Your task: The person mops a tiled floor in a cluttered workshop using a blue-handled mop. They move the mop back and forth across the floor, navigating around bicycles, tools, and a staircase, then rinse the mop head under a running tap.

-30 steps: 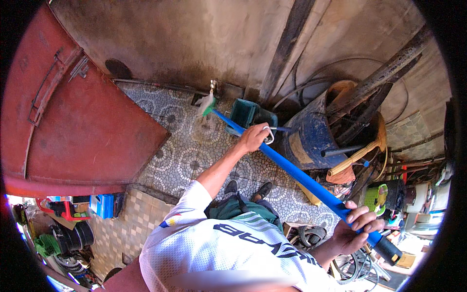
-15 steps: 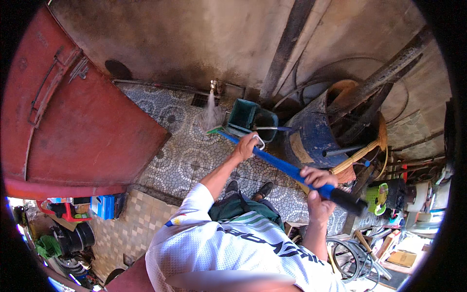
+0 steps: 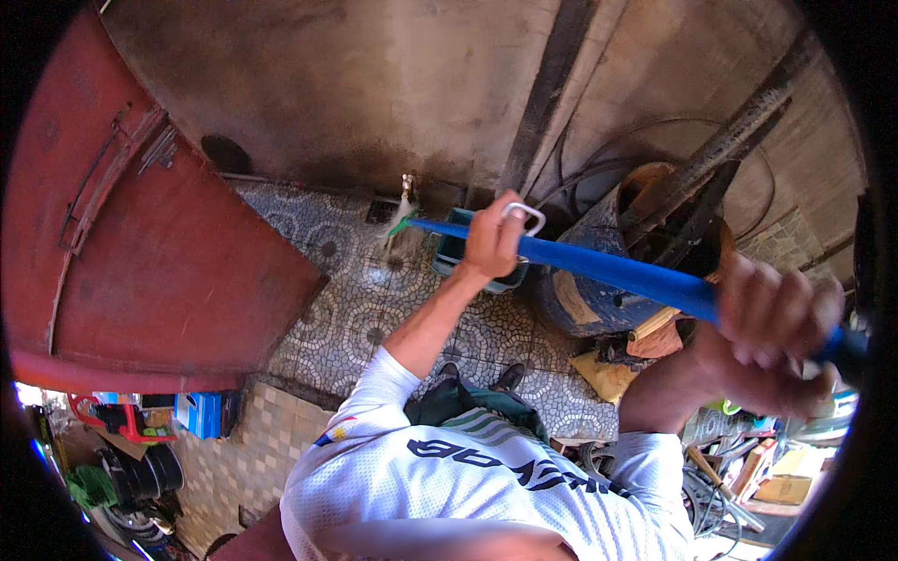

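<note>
Both of my hands are on a long blue pole with a small green head; whether it is a mop or a brush I cannot tell. My left hand wraps round its middle, beside a pale metal loop. Closer to the camera and blurred, my right hand grips the pole near its dark end. The green head is just below a wall tap, where water splashes. Partly behind the pole and my left hand stands a dark green bucket on the tiles.
A worn blue drum holding thick poles stands right of the bucket. On the left a large red metal door reaches over the patterned tile floor. Boxes and cables clutter the lower right; a yellowish bag lies by the drum.
The pole has risen towards the camera and lies flatter. My left hand has moved up and slightly right, and my right hand up and right. The green head has shifted up under the tap.
</note>
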`<control>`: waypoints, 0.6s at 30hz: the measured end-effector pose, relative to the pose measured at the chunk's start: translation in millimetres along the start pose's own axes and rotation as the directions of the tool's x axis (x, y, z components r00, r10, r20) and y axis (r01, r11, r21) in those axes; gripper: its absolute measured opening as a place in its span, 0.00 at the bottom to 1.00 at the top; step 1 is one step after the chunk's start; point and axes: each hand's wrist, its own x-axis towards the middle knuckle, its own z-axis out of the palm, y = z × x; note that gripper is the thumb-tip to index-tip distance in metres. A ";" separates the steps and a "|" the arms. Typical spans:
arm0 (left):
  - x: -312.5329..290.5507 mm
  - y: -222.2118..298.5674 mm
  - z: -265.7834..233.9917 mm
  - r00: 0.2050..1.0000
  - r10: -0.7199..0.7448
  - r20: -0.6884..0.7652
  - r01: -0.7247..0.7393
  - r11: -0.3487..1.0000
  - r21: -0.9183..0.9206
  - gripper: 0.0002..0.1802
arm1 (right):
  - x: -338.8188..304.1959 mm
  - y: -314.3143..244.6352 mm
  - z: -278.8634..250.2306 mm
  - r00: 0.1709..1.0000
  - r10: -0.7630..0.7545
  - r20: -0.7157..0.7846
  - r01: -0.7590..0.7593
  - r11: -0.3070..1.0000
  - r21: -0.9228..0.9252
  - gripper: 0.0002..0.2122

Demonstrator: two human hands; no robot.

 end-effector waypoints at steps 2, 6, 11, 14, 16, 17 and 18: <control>0.8 28.8 12.5 0.999 0.048 0.014 -0.047 0.997 -0.065 0.15 | 7.0 -24.8 3.5 0.997 -0.058 0.047 0.058 0.998 -0.007 0.13; 7.0 87.1 43.0 0.947 0.321 -0.012 -0.321 0.947 -0.019 0.11 | 10.3 -73.4 6.1 0.973 0.072 0.221 -0.019 0.972 -0.233 0.13; 15.0 165.5 80.5 0.862 0.505 0.038 -0.499 0.860 -0.102 0.10 | 9.1 -115.6 3.3 0.950 0.112 0.293 -0.018 0.952 -0.306 0.13; 17.1 211.6 101.5 0.789 0.614 -0.008 -0.612 0.785 -0.094 0.18 | 6.8 -132.8 4.0 0.943 0.128 0.307 -0.012 0.936 -0.353 0.13; 14.1 238.3 114.1 0.746 0.665 -0.018 -0.657 0.733 -0.176 0.24 | 6.0 -141.7 4.3 0.939 0.142 0.313 -0.013 0.925 -0.379 0.13; 10.9 249.6 119.6 0.711 0.701 -0.056 -0.697 0.692 -0.187 0.26 | 6.0 -145.9 4.6 0.938 0.146 0.315 -0.012 0.920 -0.392 0.13; 6.9 259.0 124.6 0.687 0.721 -0.090 -0.722 0.662 -0.202 0.28 | 7.1 -150.3 5.3 0.937 0.150 0.316 -0.009 0.914 -0.406 0.13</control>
